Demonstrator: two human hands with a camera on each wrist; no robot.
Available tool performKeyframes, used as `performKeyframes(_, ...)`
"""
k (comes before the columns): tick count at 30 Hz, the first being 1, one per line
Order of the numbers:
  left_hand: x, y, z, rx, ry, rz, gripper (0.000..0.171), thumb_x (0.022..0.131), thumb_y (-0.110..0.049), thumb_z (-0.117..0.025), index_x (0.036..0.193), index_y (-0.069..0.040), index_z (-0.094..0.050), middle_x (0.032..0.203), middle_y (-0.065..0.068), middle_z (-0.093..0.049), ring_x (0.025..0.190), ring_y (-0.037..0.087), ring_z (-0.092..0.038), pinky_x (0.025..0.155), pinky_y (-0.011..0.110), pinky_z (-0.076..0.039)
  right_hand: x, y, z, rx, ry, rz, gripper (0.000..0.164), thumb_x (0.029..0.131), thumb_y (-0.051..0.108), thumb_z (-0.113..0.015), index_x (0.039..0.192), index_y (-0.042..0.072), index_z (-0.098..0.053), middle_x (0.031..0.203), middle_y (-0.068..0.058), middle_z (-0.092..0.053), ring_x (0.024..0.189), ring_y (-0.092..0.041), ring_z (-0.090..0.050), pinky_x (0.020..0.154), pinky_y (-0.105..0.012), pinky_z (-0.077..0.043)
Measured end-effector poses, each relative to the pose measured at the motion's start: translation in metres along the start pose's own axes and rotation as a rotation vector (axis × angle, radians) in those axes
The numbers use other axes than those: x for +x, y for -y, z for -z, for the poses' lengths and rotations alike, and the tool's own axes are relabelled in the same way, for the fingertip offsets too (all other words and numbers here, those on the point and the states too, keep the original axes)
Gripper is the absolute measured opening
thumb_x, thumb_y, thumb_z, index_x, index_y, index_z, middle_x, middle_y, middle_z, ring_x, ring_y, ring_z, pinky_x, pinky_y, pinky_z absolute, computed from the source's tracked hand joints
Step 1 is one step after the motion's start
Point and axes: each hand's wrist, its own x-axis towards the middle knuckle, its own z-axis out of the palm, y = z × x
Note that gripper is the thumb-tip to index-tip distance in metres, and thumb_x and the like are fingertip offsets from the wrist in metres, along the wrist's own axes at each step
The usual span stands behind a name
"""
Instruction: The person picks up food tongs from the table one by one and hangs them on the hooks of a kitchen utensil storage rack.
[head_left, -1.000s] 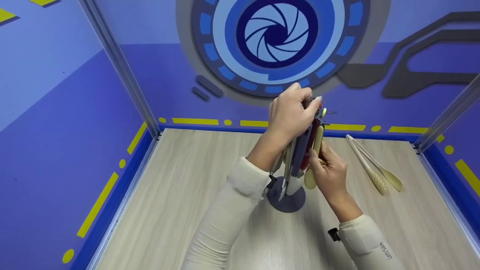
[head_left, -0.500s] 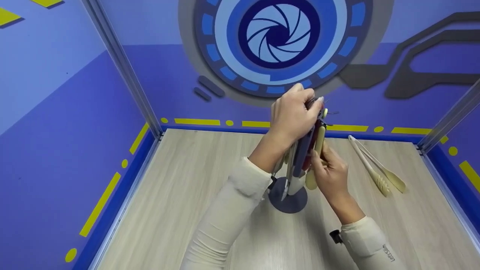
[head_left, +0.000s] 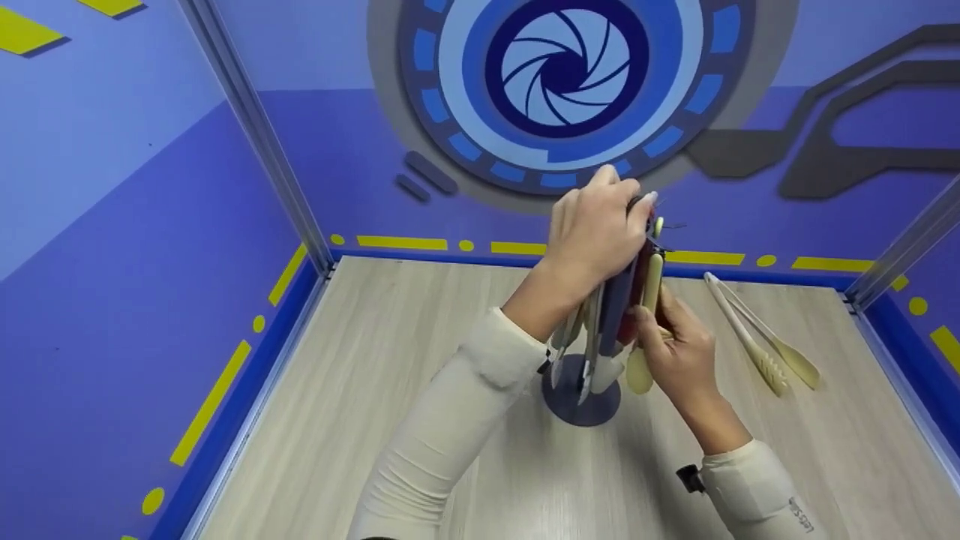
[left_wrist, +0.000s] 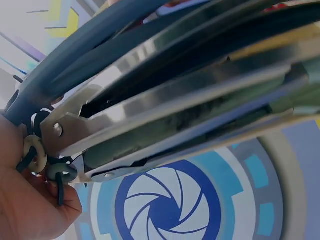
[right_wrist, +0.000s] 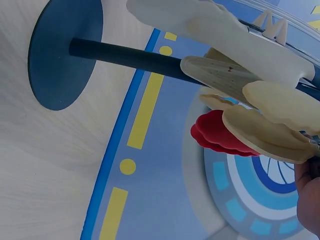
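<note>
A dark stand with a round base (head_left: 564,411) and a thin pole (right_wrist: 125,57) bears several hanging tongs. In the head view my left hand (head_left: 594,229) grips it at the top. Steel-armed tongs (left_wrist: 200,102) hang by their rings beside that hand in the left wrist view. My right hand (head_left: 684,351) pinches beige tongs (head_left: 653,289) on the right side of the bunch, their rounded head (head_left: 639,375) pointing down. Red tongs (right_wrist: 220,131) and a white-headed pair (right_wrist: 260,50) hang close by in the right wrist view. The left fingertips are partly hidden behind the knuckles.
Another beige pair of tongs (head_left: 801,366) lies spread on the wooden table (head_left: 375,390), right of the stand. Blue printed panels (head_left: 322,165) rise behind and at both sides, with metal posts (head_left: 262,135) at the corners.
The whole head view has shifted slightly right. The right hand and the beige tongs' head have moved a little right and down. The left hand keeps its hold on the stand's top.
</note>
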Motion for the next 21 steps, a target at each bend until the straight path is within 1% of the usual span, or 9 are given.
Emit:
performKeyframes(3,0.001,-0.002,0.003,0.054,0.024,-0.002,0.037,0.113,-0.045,-0.048,0.099,-0.022,-0.072,0.089,-0.004,-0.047,0.063,0.014,-0.054,0.061,0.025,-0.043,0.001,0.001,0.004,0.031,0.030,-0.022,0.046,0.094,0.000,-0.076,0.139,0.010,-0.072,0.099,-0.013,-0.075,0.085,0.009,-0.063,0.076,-0.004,-0.049)
performKeyframes(7,0.004,-0.006,0.008,0.102,0.070,0.020,0.037,0.112,-0.046,-0.050,0.102,-0.024,-0.078,0.089,-0.005,-0.052,0.068,0.014,-0.060,0.065,0.028,-0.049,0.002,0.001,0.008,0.079,0.066,-0.068,0.044,0.096,0.000,-0.076,0.138,0.014,-0.073,0.102,-0.005,-0.076,0.087,0.005,-0.068,0.075,-0.006,-0.052)
performKeyframes(9,0.007,-0.008,0.012,0.114,0.093,0.036,0.035,0.111,-0.046,-0.053,0.101,-0.025,-0.080,0.089,-0.006,-0.057,0.072,0.014,-0.063,0.067,0.029,-0.051,0.003,0.001,0.009,0.104,0.085,-0.087,0.045,0.095,-0.001,-0.076,0.138,0.015,-0.073,0.103,-0.001,-0.076,0.087,0.003,-0.070,0.075,-0.007,-0.053)
performKeyframes(11,0.010,-0.010,0.015,0.127,0.114,0.047,0.034,0.109,-0.045,-0.056,0.097,-0.025,-0.080,0.091,-0.008,-0.062,0.075,0.014,-0.063,0.069,0.029,-0.052,0.003,0.001,0.010,0.120,0.101,-0.103,0.048,0.095,-0.003,-0.076,0.139,0.015,-0.072,0.105,0.000,-0.077,0.089,0.003,-0.071,0.077,-0.008,-0.054)
performKeyframes(14,0.014,-0.010,0.019,0.130,0.139,0.054,0.033,0.108,-0.045,-0.059,0.089,-0.025,-0.077,0.094,-0.009,-0.068,0.081,0.015,-0.062,0.076,0.029,-0.051,0.004,0.003,0.012,0.125,0.125,-0.126,0.051,0.095,-0.003,-0.075,0.142,0.016,-0.070,0.109,-0.006,-0.080,0.091,0.005,-0.071,0.081,-0.007,-0.054)
performKeyframes(17,0.017,-0.009,0.020,0.141,0.148,0.027,0.034,0.107,-0.044,-0.061,0.085,-0.023,-0.074,0.094,-0.009,-0.072,0.084,0.016,-0.061,0.083,0.029,-0.047,0.006,0.004,0.015,0.110,0.154,-0.149,0.052,0.096,-0.001,-0.075,0.144,0.020,-0.068,0.112,-0.011,-0.081,0.092,0.008,-0.071,0.083,-0.006,-0.053)
performKeyframes(19,0.020,-0.008,0.020,0.168,0.147,-0.005,0.033,0.107,-0.044,-0.060,0.088,-0.023,-0.077,0.096,-0.009,-0.074,0.088,0.015,-0.061,0.089,0.030,-0.043,0.008,0.004,0.016,0.087,0.177,-0.142,0.054,0.097,0.000,-0.075,0.145,0.022,-0.067,0.115,-0.011,-0.081,0.095,0.009,-0.071,0.084,-0.005,-0.052)
performKeyframes(21,0.021,-0.007,0.019,0.196,0.144,-0.032,0.032,0.107,-0.045,-0.059,0.096,-0.024,-0.080,0.101,-0.010,-0.074,0.095,0.014,-0.061,0.096,0.033,-0.039,0.008,0.004,0.018,0.060,0.198,-0.124,0.055,0.097,0.002,-0.076,0.146,0.024,-0.066,0.118,-0.010,-0.081,0.099,0.009,-0.071,0.086,-0.005,-0.052)
